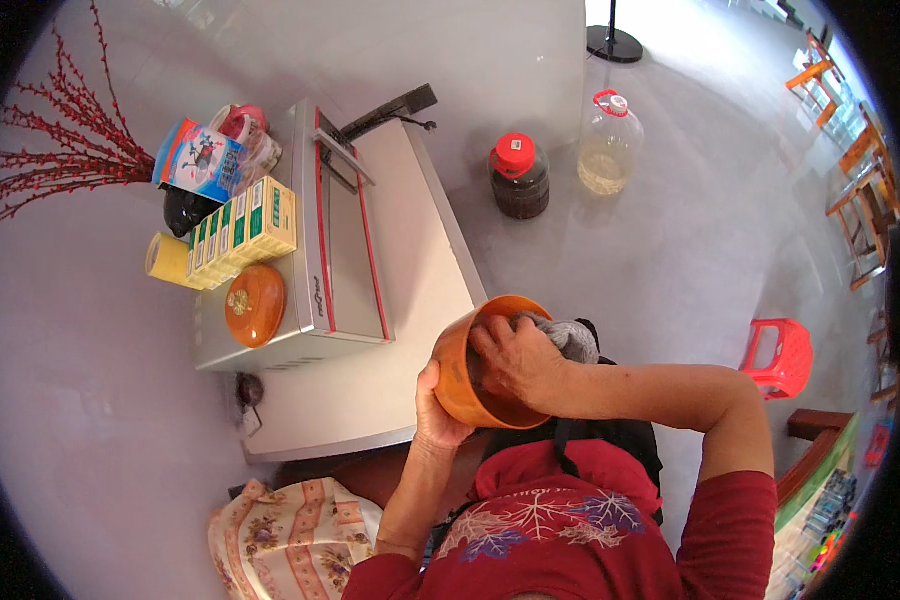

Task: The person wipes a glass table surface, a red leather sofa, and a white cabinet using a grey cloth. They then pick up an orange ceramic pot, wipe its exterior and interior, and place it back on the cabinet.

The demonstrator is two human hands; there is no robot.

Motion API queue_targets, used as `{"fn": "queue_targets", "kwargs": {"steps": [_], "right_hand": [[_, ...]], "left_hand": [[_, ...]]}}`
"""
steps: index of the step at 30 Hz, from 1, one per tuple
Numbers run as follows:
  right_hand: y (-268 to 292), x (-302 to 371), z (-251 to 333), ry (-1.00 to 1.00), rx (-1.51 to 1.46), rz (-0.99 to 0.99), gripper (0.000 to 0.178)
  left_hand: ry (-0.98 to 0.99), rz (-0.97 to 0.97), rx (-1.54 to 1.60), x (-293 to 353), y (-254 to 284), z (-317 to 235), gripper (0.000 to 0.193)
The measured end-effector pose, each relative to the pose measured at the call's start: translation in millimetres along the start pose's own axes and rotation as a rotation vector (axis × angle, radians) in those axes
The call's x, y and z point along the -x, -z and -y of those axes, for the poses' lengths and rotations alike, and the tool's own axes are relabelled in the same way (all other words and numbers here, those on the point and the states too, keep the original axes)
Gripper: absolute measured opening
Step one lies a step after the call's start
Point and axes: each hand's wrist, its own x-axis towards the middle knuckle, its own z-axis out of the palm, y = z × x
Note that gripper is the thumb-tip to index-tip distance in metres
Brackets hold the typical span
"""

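Observation:
My left hand (pixel 438 412) grips an orange-brown round container (pixel 456 372) from its left side and underneath, tilting its mouth toward the right. Inside the mouth is my right hand (pixel 515 362), its fingers bent and partly hidden by the rim. A grey cloth (pixel 573 340) is bunched in that hand and hangs out past the rim. A matching orange-brown lid (pixel 256 306) with a small gold-coloured ornament lies on top of the silver cabinet, away from both hands.
The silver cabinet (pixel 305 290) stands on a white table (pixel 410 215) and carries yellow-green boxes (pixel 242 232), a blue pack (pixel 198 160) and red-berried branches (pixel 80 150). Two large jars, one dark (pixel 520 185) and one clear (pixel 610 150), sit on the floor near a red stool (pixel 778 358).

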Motion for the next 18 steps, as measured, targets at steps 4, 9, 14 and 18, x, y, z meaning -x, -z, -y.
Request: {"fn": "queue_targets", "kwargs": {"steps": [4,9,14,18], "right_hand": [[-29,11,0,0.121,-0.529,0.343,0.027],[-33,16,-4,-0.056,-1.377,0.147,0.031],[1,5,-2,-0.632,-2.344,-0.454,0.025],[2,9,6,-0.446,-1.691,-0.427,0.035]], "left_hand": [[-0.026,0.019,-0.229,2,10,0,0.076],[-0.071,-0.055,-0.051,-6,16,8,0.077],[-0.105,-0.086,-0.075,-4,7,5,0.081],[-0.199,-0.068,-0.093,-3,-2,8,0.081]]}}
